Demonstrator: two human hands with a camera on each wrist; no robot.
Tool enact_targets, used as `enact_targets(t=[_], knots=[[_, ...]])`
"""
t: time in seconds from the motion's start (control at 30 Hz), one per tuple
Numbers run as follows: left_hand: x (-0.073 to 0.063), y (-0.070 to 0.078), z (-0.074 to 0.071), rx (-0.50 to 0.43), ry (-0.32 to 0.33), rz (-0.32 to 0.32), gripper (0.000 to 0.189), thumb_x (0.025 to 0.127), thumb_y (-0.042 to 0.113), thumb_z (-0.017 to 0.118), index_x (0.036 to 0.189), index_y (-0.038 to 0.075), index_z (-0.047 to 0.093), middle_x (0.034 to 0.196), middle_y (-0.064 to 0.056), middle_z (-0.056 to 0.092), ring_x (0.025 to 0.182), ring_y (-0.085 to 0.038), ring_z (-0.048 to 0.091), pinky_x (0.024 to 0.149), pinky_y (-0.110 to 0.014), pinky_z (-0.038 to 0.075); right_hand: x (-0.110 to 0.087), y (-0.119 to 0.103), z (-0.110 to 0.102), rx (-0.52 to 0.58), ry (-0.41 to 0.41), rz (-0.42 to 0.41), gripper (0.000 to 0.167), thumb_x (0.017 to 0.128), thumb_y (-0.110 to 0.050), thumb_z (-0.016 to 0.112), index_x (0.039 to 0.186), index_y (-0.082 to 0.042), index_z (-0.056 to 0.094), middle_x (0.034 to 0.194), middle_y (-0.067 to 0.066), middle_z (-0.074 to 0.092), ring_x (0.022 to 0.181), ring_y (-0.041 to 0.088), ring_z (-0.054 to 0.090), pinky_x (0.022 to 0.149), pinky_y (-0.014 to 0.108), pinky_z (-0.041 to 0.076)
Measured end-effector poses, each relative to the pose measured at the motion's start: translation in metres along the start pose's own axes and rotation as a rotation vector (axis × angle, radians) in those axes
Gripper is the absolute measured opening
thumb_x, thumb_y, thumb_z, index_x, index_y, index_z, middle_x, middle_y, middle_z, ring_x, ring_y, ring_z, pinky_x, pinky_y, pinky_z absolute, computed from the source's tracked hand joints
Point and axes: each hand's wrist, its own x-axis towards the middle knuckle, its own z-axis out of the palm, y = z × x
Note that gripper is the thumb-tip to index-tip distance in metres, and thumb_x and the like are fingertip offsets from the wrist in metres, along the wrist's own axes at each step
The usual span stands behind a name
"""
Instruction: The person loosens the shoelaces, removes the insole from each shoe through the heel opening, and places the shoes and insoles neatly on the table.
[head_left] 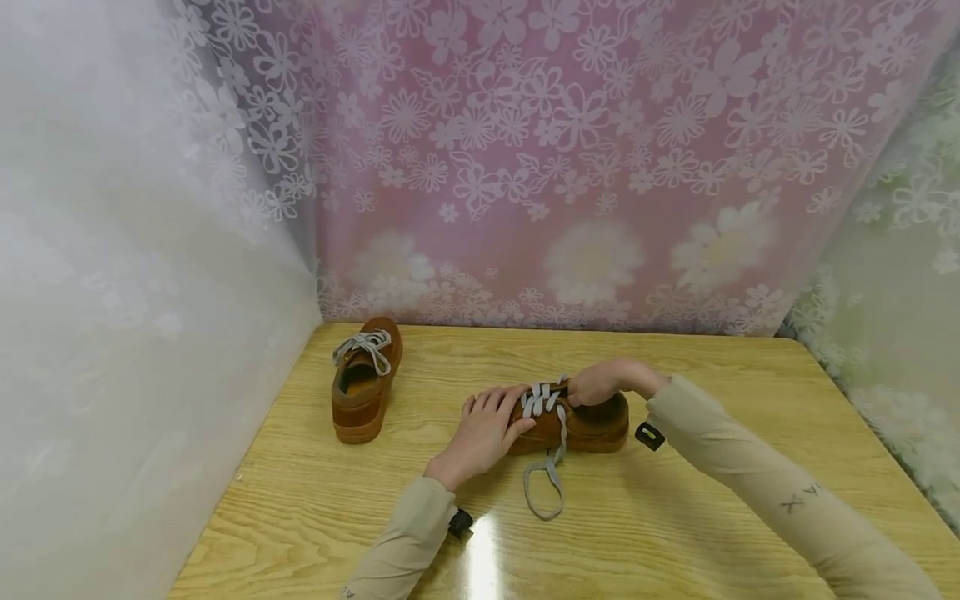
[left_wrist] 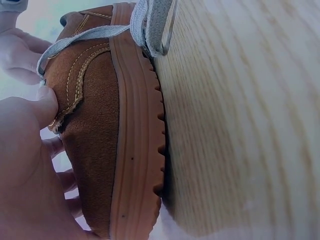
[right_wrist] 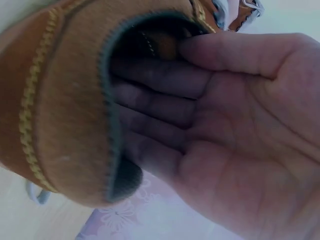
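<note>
A brown suede lace-up shoe (head_left: 600, 433) lies sideways on the table, toe to the left, sole down. My left hand (head_left: 487, 429) grips its toe end, thumb on the near side by the lacing and fingers over the far side. The left wrist view shows the thumb on the stitched upper (left_wrist: 92, 100). My right hand (head_left: 600, 383) reaches into the shoe's opening; in the right wrist view its fingers (right_wrist: 155, 110) pass inside the collar (right_wrist: 75, 110), and the fingertips are hidden. Grey laces (head_left: 542, 400) cross the shoe, and a loose lace loop (head_left: 543, 492) rests on the table.
A matching brown shoe (head_left: 367, 408) with tied grey laces stands at the back left, toe away from me. The wooden table (head_left: 300, 517) is bordered by flowered curtains (head_left: 525, 167) at the back and right and a pale sheet (head_left: 150, 292) on the left.
</note>
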Motion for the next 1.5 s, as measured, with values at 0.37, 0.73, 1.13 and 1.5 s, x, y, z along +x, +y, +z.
enact_targets(t=[0.37,0.73,1.13,1.5], knots=[[-0.002,0.000,0.001,-0.037,-0.009,-0.002,0.059,0.107,0.054,0.035,0.160,0.027,0.029,0.154,-0.005,0.041,0.144,-0.029,0.036,0.116,-0.059,0.028,-0.002,0.004,0.003,0.009,0.007,-0.067,0.030,0.103,0.000,0.043,0.079,-0.013,0.055,0.068,-0.003,0.037,0.060,0.011,0.030,0.062,0.028,0.030],[0.001,-0.002,0.003,-0.024,-0.002,0.008,0.060,0.107,0.054,0.035,0.160,0.027,0.028,0.153,-0.006,0.041,0.144,-0.029,0.037,0.115,-0.059,0.029,-0.001,0.021,0.020,-0.040,0.329,-0.293,0.036,0.091,0.010,0.061,0.066,-0.014,0.055,0.058,-0.008,0.031,0.055,0.008,0.021,0.057,0.026,0.026],[0.003,-0.003,-0.002,-0.046,-0.008,-0.006,0.060,0.107,0.053,0.036,0.160,0.026,0.029,0.153,-0.007,0.041,0.144,-0.030,0.035,0.115,-0.060,0.028,-0.006,0.034,0.010,0.205,0.387,-0.290,0.017,0.095,-0.001,0.062,0.105,-0.005,0.076,0.102,0.003,0.072,0.092,0.016,0.068,0.082,0.038,0.058],[0.000,-0.001,-0.001,-0.058,0.002,-0.002,0.060,0.106,0.052,0.038,0.160,0.027,0.031,0.153,-0.005,0.041,0.144,-0.029,0.035,0.116,-0.060,0.027,-0.031,0.024,0.018,-0.030,0.498,-0.264,0.015,0.091,-0.010,0.075,0.104,-0.004,0.077,0.097,0.004,0.075,0.085,0.017,0.069,0.075,0.033,0.058]])
